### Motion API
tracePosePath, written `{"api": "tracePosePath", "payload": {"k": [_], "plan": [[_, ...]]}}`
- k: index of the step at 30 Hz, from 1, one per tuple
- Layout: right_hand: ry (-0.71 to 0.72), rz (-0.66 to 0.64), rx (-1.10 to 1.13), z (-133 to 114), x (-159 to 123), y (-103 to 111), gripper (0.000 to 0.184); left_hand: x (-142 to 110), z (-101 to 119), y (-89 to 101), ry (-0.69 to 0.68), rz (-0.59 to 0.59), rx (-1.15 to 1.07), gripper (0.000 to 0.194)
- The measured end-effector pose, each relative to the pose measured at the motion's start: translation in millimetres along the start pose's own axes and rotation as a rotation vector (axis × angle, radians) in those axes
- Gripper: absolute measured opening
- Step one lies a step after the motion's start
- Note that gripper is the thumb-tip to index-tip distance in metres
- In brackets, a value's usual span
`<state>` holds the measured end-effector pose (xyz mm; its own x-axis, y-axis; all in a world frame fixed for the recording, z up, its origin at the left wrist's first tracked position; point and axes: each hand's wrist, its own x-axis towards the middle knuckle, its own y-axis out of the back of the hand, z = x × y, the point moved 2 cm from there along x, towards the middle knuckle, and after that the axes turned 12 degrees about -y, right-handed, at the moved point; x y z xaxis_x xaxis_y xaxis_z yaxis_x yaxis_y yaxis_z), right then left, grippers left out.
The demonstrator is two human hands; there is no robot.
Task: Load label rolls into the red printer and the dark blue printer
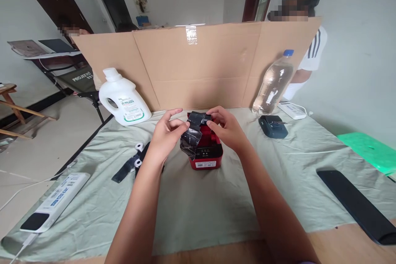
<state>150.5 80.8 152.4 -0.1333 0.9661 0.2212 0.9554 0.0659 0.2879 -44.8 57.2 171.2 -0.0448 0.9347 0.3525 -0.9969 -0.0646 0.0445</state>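
Observation:
In the middle of the cloth stands a small red and black device, probably a portable printer point(206, 161), its inside exposed at the top. Above it a creased, glossy black strip point(191, 135) hangs down over the left side and front. My left hand point(169, 134) pinches the strip's left edge between thumb and finger. At the strip's rolled upper right end point(204, 119), my right hand point(225, 127) grips with thumb and fingers. Partly behind my left forearm lie black rolls with white cores point(138, 163), a loose black tail point(125, 168) stretching left.
A cardboard screen point(198, 66) rises behind. Before it stand a white detergent bottle point(123, 101) and a clear bottle point(274, 82). Around the cloth lie a dark case point(272, 127), a white power strip point(55, 202) and a long black object point(355, 204). A person's sleeve point(315, 47) shows behind right.

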Motion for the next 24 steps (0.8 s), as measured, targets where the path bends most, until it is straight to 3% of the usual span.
{"api": "tracePosePath", "payload": {"k": [8, 13, 18, 24], "plan": [[-0.021, 0.026, 0.068, -1, -1, -2, 0.02, -4, -12, -4.2, 0.039, -0.168, -0.002, 0.073], [-0.071, -0.033, 0.176, -2, -3, -2, 0.022, -2, -19, -7.0, -0.06, -0.222, 0.057, 0.074], [-0.131, -0.107, 0.249, -4, -3, -5, 0.024, -1, -20, -4.1, -0.159, -0.235, 0.169, 0.057], [-0.169, -0.142, 0.186, 0, 0, -1, 0.021, 0, -17, -0.5, -0.131, -0.285, 0.209, 0.047]]}}
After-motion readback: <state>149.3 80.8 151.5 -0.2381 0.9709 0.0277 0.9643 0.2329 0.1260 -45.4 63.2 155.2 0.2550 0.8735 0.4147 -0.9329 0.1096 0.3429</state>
